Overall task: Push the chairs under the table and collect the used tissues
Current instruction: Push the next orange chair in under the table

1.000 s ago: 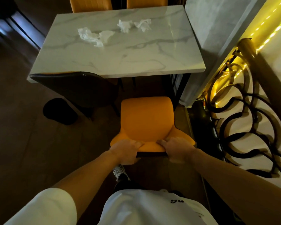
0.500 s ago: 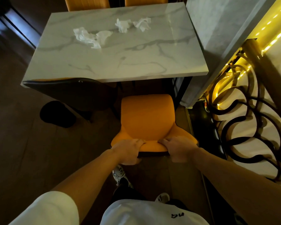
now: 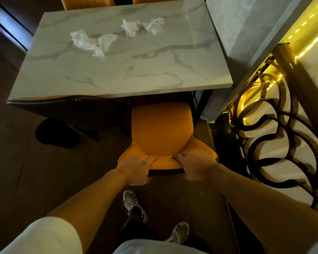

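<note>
Both hands gripped the top of one orange chair at the near edge of the desk.

Fingers of the left hand point(image 3: 136, 169) and right hand point(image 3: 195, 166) were curled tight over the backrest of the orange chair point(image 3: 160, 132), whose seat front met the desk point(image 3: 117, 74). Four crumpled tissues point(image 3: 86, 42) lay on its far half. A dark chair point(image 3: 70, 112) stood tucked at near left; two orange chair backs point(image 3: 86, 1) showed beyond. A scrolled railing point(image 3: 275, 136) crowded the right.
</note>
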